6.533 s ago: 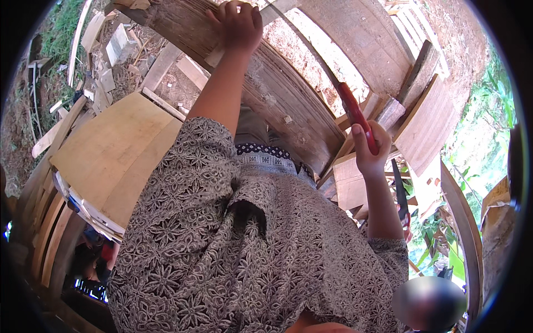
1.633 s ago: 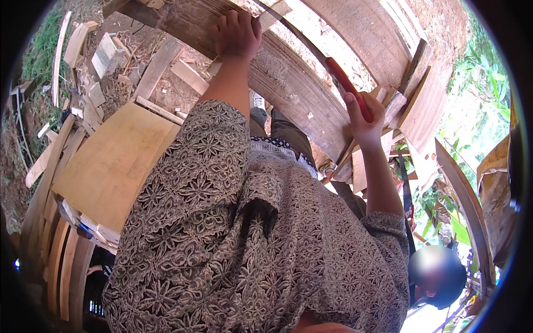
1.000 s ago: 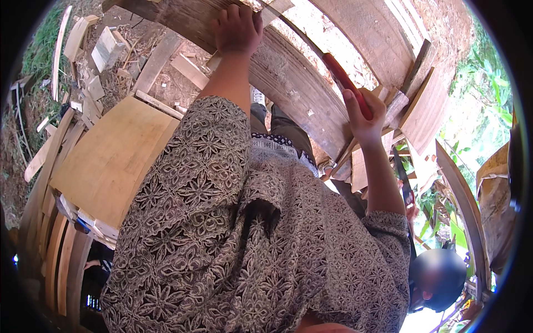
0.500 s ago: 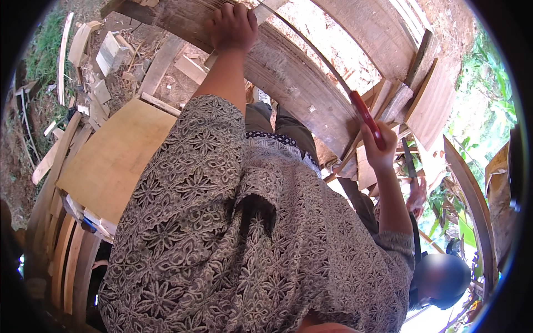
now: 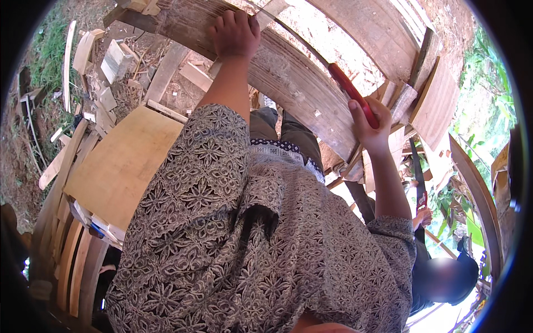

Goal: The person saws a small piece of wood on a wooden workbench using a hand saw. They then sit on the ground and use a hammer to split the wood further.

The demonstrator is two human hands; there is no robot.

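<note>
My right hand (image 5: 371, 123) is closed round the red handle of a handsaw (image 5: 355, 91). Its thin dark blade, seen nearly edge-on, slants up and left past a pale piece of wood (image 5: 273, 12); the far tip and the teeth cannot be made out. Beneath lies a long weathered wooden plank (image 5: 300, 77), running from upper left to lower right. On its upper part my left hand (image 5: 236, 34) presses down, fingers bent over the far edge close to the blade. The fingertips are partly hidden.
Another broad board (image 5: 369, 39) lies beyond the gap. Wood offcuts (image 5: 116, 61) litter the ground at left, near a tan flat panel (image 5: 125, 161). Stacked planks (image 5: 78, 266) stand lower left. At right, another person's hand (image 5: 423, 217) holds a dark-bladed saw (image 5: 417, 172).
My right hand has pushed the handsaw up and left, toward my left hand, which stays on the plank. The other person's saw at right has also shifted and shows more clearly.
</note>
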